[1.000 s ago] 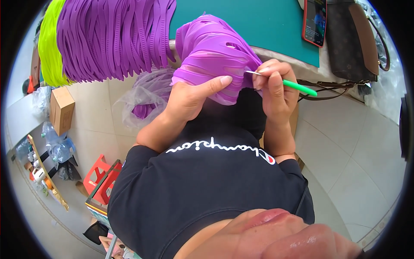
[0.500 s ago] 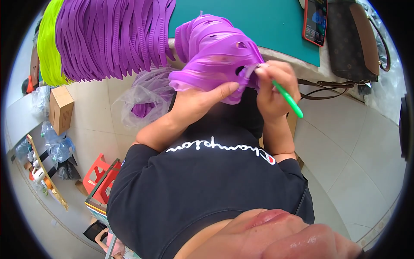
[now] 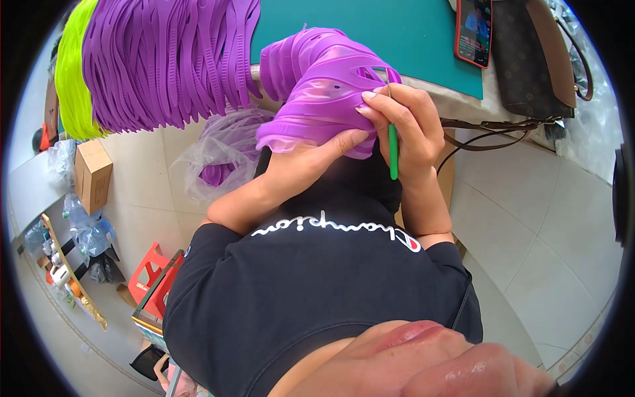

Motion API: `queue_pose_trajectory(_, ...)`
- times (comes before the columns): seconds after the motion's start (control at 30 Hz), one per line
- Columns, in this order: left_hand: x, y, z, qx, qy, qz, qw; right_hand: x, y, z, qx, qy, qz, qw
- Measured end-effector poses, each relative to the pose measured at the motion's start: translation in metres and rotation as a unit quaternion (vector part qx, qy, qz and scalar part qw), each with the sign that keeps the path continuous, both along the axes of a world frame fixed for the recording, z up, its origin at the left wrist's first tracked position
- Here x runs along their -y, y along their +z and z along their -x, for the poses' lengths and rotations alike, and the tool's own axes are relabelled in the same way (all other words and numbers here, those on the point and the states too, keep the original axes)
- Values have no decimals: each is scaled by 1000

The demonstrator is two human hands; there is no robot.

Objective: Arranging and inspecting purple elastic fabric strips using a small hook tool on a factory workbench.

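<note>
A thick bundle of purple rubbery straps, slotted and ribbed, drapes from the table edge toward me. My left hand is closed on its near end, thumb on top and the other fingers hidden beneath. My right hand pinches the right edge of the bundle between thumb and fingertips. It also holds a slim tool with a green handle, which points down toward me. A thin tip shows above the fingers, near a slotted strap end; its exact kind cannot be made out.
More purple straps hang over the table edge at left, beside lime-green ones. A green mat covers the table. A phone and brown bag lie right. Below are a plastic bag, carton and red stool.
My right hand has shifted slightly up and left, and the green handle has swung from slanting right to nearly upright. The raised piece by my right fingers is no longer visible.
</note>
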State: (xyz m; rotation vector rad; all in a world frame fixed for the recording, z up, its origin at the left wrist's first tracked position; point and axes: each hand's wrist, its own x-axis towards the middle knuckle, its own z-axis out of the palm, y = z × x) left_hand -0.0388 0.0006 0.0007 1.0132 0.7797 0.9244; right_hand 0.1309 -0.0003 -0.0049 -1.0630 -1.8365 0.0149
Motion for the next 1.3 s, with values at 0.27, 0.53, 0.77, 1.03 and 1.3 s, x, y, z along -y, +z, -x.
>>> queue_pose_trajectory(0.27,-17,-5,14,125,18,22,992,21,13,-120,-696,78,124,703)
queue_pose_trajectory(0.53,-27,-12,29,219,118,118,961,186,10,-369,-631,-280,-172,703)
queue_pose_trajectory(0.77,-18,1,20,167,27,125,978,113,76,-168,-75,-317,448,833)
queue_pose_trajectory(1.03,-5,-6,11,10,-8,-19,1000,41,28,-54,-212,1,184,960)
queue_pose_trajectory(1.3,0,-5,17,47,-104,45,992,30,12,-10,-315,195,264,891)
